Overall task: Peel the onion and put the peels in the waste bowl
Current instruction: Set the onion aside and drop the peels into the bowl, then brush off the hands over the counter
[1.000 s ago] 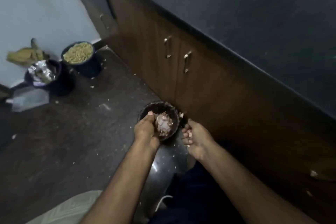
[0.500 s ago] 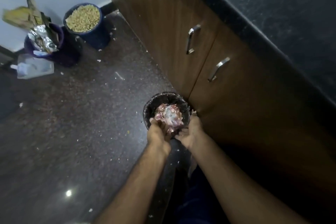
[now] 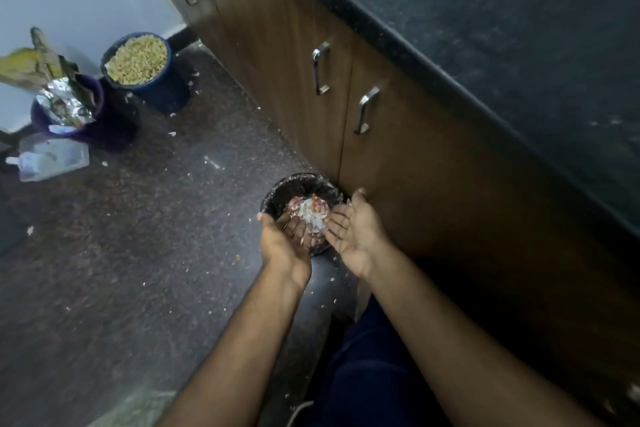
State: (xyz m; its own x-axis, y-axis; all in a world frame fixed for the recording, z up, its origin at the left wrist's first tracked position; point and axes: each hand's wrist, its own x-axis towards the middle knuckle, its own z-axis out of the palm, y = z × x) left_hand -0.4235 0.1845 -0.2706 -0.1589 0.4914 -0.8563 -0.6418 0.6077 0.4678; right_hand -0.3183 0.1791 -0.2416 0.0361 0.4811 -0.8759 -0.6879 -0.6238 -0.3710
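Observation:
A small bin lined with a black bag, the waste bowl (image 3: 294, 185), stands on the dark floor against the cupboard. Inside lies a heap of pink and white onion peels (image 3: 310, 211). My left hand (image 3: 285, 236) hovers over the bin's near rim, palm up, fingers spread. My right hand (image 3: 355, 229) is beside it on the right, also palm up and open. Neither hand holds anything that I can make out. No whole onion is in view.
Brown cupboard doors with metal handles (image 3: 320, 68) run along the right under a dark countertop (image 3: 485, 28). At the far left stand a blue tub of yellowish grains (image 3: 136, 61), a purple tub with foil (image 3: 65, 107) and a clear plastic pouch (image 3: 52, 156). Scraps litter the floor.
Both hands have turned palm up and spread open over the bin; a second ago the left reached into the peels and the right was curled beside the rim. The view has shifted.

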